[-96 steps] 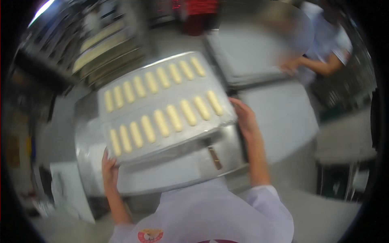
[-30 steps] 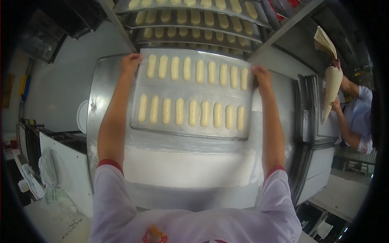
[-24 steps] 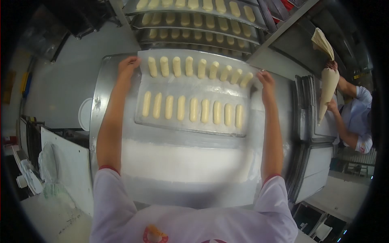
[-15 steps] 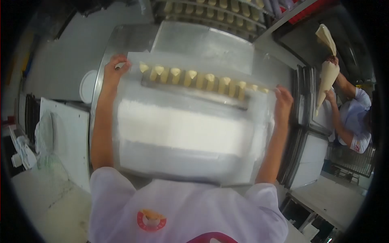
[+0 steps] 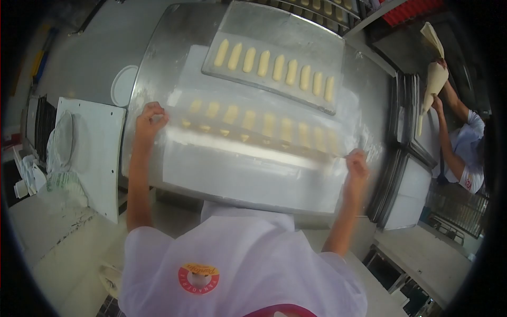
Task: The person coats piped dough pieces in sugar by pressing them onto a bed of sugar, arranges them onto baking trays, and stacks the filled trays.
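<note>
Nine pale dough pieces [image 5: 278,67] lie in a single row on the metal tray [image 5: 280,34], along the side nearer the wearer. The tray rests on the bench [image 5: 174,42] at a slant. On the near side of the tray, a translucent sheet [image 5: 259,122] spans the gap between the wearer's hands, above the bench. A second row of dough pieces [image 5: 268,126] shows at the sheet; motion blur hides how these pieces sit on it.

Left hand [image 5: 150,119]: thumb and fingers pressed together, grip pinching the left end of the sheet. Right hand [image 5: 357,165]: grip likewise pressed together, pinching the right end; fingertips blurred. Both arms extend forward, one at each side of the sheet.

A pale covering [image 5: 237,182] spreads over the bench below and in front of the sheet. Beyond the tray stands a rack [image 5: 311,11] carrying further trays. Left of the bench: a round white lid [image 5: 124,86] and a white board [image 5: 92,145]. To the right, past stacked trays [image 5: 405,105], a co-worker grips a piping bag [image 5: 435,79], tip downward.
</note>
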Motion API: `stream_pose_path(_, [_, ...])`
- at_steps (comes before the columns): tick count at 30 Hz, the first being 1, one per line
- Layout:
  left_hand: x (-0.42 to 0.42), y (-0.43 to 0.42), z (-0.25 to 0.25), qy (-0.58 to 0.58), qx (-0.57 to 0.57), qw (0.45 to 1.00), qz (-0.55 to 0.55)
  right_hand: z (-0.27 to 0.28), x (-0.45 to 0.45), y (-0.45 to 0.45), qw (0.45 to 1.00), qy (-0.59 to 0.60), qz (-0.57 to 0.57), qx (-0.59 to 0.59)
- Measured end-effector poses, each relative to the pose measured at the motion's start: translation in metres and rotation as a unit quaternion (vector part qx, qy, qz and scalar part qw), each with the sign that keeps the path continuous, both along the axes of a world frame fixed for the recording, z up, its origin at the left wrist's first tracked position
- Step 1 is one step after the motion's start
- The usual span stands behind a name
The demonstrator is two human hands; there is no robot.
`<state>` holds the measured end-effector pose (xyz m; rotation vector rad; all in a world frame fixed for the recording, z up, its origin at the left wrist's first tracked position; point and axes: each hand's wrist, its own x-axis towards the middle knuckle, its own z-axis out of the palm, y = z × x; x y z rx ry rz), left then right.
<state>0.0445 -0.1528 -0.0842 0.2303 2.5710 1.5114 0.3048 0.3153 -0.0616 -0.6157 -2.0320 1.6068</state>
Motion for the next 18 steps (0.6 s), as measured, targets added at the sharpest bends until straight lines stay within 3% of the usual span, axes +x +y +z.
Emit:
stream_pose_path(4, [0.034, -0.007, -0.042, 0.109, -0.049, 0.992, -0.026, -0.05, 0.028, -0.025, 0.991, -0.127, -0.02, 0.034])
stream_pose_path(6, [0.053, -0.001, -0.048, -0.019, -0.045, 0.994, 0.097, -0.057, 0.037, -0.036, 0.985, -0.169, -0.028, 0.037])
stream_pose_path(7, [0.061, 0.001, -0.048, -0.02, -0.045, 0.994, 0.097, -0.056, 0.036, -0.042, 0.984, -0.171, -0.027, 0.037])
stream_pose_path(9, [0.071, 0.006, -0.046, -0.082, 0.006, 0.978, 0.192, -0.05, 0.034, -0.052, 0.985, -0.139, -0.084, -0.058])
stream_pose_path(10, [0.072, 0.012, -0.043, -0.082, 0.008, 0.978, 0.19, -0.051, 0.03, -0.054, 0.985, -0.138, -0.086, -0.056])
stream_pose_path(12, [0.075, 0.022, -0.028, -0.103, -0.116, 0.969, 0.19, -0.057, 0.023, -0.056, 0.976, -0.104, -0.167, -0.094])
stream_pose_path(16, [0.074, 0.009, -0.046, -0.101, -0.053, 0.985, 0.13, -0.052, 0.02, -0.056, 0.966, -0.194, -0.164, -0.046])
stream_pose_path(18, [0.073, 0.005, -0.042, -0.109, -0.092, 0.982, 0.122, -0.052, 0.02, -0.053, 0.961, -0.2, -0.175, -0.071])
